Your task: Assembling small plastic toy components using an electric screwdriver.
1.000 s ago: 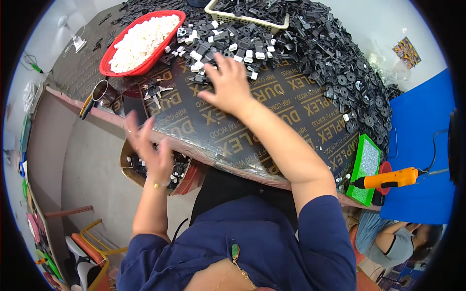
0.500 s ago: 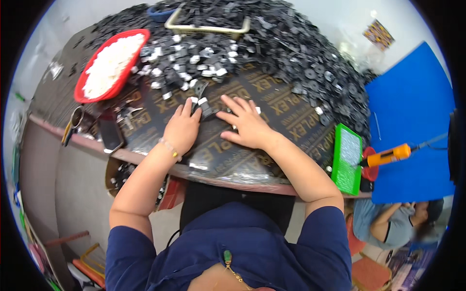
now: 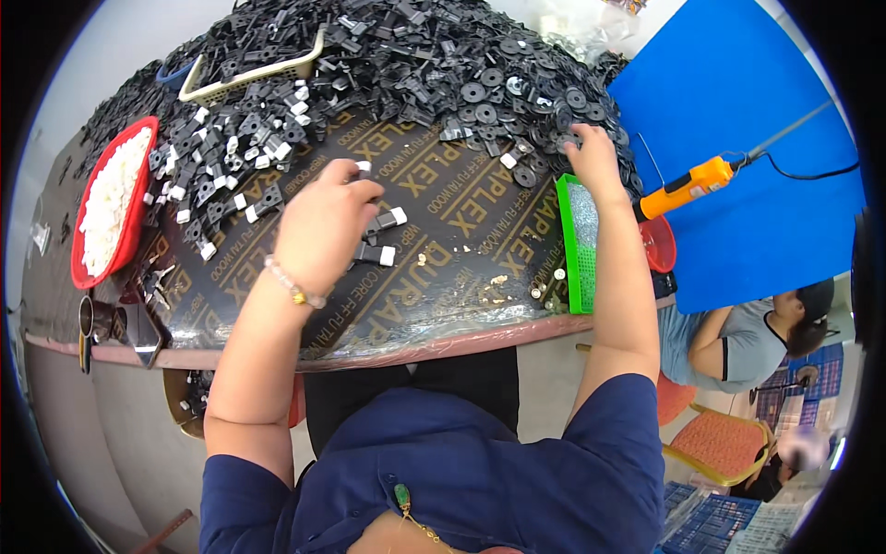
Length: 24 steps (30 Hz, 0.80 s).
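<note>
My left hand [image 3: 328, 217] is over the middle of the table with its fingers curled. At its fingertips shows a small black plastic part with a white end [image 3: 364, 168], mostly hidden by the hand. Beside this hand lie two similar parts, one black part with a white end [image 3: 386, 221] and another black part [image 3: 374, 255] nearer me. My right hand [image 3: 595, 164] reaches to the near right of the heap, its thumb and forefinger apart beside black plastic discs [image 3: 565, 118]. Nothing shows between those fingers.
A large heap of black parts [image 3: 397, 65] covers the far side, around a cream basket [image 3: 254, 81]. At left stands a red basin [image 3: 138, 217] of white pieces. A green tray [image 3: 578, 268], an orange electric screwdriver [image 3: 688, 187] and a blue board [image 3: 729, 138] are at right.
My hands have moved apart: the right from mid-table to the discs at right, the left now curled at a black part. The view has shifted to the right.
</note>
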Tool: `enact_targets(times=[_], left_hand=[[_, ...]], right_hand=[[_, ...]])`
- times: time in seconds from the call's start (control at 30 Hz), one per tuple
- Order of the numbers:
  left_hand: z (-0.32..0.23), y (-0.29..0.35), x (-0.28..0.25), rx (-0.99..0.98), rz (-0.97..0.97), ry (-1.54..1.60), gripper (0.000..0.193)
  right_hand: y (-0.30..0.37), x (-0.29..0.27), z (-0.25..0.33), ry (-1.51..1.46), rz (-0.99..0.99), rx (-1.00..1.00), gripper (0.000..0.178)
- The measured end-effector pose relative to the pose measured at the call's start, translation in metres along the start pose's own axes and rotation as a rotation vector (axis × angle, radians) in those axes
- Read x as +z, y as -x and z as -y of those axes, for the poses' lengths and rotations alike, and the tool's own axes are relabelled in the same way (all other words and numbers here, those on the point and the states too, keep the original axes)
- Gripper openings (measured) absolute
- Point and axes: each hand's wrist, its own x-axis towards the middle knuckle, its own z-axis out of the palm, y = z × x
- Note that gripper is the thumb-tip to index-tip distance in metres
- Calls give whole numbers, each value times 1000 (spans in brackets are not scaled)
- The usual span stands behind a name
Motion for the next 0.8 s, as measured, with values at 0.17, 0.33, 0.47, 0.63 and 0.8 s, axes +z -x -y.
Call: enact_targets(times=[0.17, 0.33, 0.47, 0.63, 0.8], left_hand=[[-29, -13, 40, 21, 77, 619, 27], [-27, 4, 51, 60, 193, 657, 31], [-25, 6, 52, 14, 545, 742, 31], [-27, 1, 81, 148, 227, 450, 19], [-3, -9, 89, -20, 46, 400, 17]], right_hand=[[4, 2, -25, 96, 4, 96, 47], [68, -70, 50, -536, 322, -94, 46], [124, -134, 52, -576, 691, -263, 27], [169, -177, -26, -501, 587, 299, 12], [192, -146, 11, -457, 595, 69, 14]])
